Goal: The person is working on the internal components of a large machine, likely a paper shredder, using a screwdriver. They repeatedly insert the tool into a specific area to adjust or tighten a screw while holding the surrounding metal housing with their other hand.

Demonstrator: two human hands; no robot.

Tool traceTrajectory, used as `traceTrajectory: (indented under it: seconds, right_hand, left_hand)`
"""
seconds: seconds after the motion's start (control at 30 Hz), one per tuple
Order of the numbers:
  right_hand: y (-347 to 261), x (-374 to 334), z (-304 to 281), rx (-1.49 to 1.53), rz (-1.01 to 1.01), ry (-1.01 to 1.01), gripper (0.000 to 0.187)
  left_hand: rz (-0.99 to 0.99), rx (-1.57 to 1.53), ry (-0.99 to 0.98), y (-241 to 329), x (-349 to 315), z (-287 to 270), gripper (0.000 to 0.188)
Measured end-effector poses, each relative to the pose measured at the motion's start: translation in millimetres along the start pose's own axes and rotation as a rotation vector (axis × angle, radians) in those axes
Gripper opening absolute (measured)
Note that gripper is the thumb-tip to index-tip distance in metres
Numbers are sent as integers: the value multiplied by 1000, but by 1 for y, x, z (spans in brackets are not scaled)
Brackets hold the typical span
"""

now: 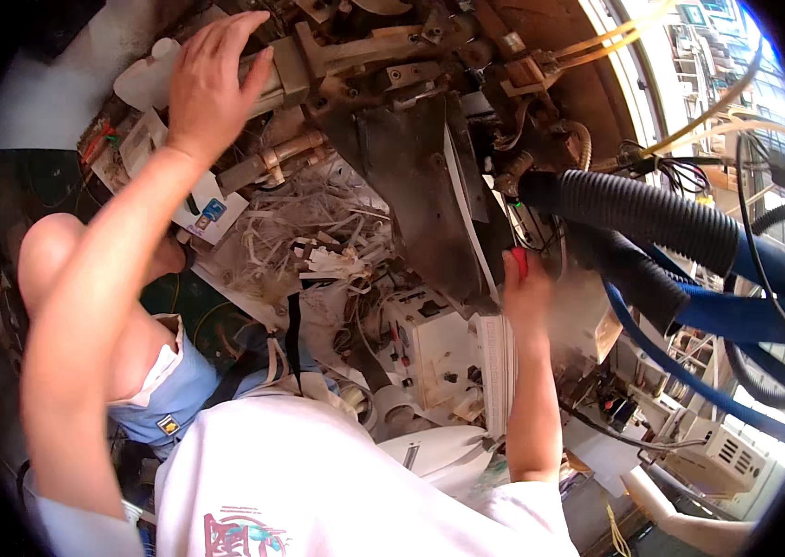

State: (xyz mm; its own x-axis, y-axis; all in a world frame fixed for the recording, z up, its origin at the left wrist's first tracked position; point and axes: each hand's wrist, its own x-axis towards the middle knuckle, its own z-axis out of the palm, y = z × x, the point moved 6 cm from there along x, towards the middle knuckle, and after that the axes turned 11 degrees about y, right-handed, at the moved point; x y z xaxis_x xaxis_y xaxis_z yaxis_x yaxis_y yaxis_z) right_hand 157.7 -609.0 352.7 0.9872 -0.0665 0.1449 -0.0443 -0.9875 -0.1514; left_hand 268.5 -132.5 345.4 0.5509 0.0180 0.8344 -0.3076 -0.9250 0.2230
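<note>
My right hand (pixel 526 295) is closed around a red-handled tool (pixel 519 261). Its working end cannot be told apart from the thin parts and wires beyond it. That hand is just right of a dark, dusty sheet-like cover (pixel 415 200) with a pale strip along its edge. My left hand (pixel 214 88) is raised at the upper left with fingers stretched out and holds nothing that I can see. It is beside a metal block (pixel 288 72) of a dirty machine arm; whether it touches the machine cannot be told.
Shredded pale trimmings (pixel 313 218) lie heaped below the machine. Thick black corrugated hoses (pixel 643 212) and a blue hose (pixel 736 320) cross the right side. A white box-shaped unit (pixel 439 348) stands in front of me. Yellow tubes (pixel 601 45) run along the upper right.
</note>
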Motion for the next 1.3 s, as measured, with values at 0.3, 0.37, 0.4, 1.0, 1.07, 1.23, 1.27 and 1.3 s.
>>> traceTrajectory:
  seconds: [0.3,0.37,0.4,1.0,1.07,1.23,1.27,1.3]
  right_hand:
    - [3,-127,-80,285,493,31,25]
    - [-18,-153,-76,633,668,-6,18]
    - [-22,-175,-67,720,747,-45,18]
    - [-101,-293,98,974,1010,-366,27]
    - [-104,-292,105,970,971,-353,28]
    - [-118,-277,117,962,907,-384,34]
    - [-120,-268,115,903,860,-394,34]
    - [-123,-256,114,845,808,-404,35]
  left_hand:
    - [-1012,-373,-966,154,-233,-32,32]
    - [-1075,-457,-1574,157,-358,-17,37]
    - [-988,-380,-1648,155,-365,-23,36]
    - [-1026,-186,-1148,133,-378,-8,35]
    - [-1130,-220,-1126,125,-389,-3,35]
    - [-1106,-215,-999,139,-361,0,37]
    - [-1110,-233,-992,141,-358,1,38]
    - [-1126,-254,-1004,142,-362,4,38]
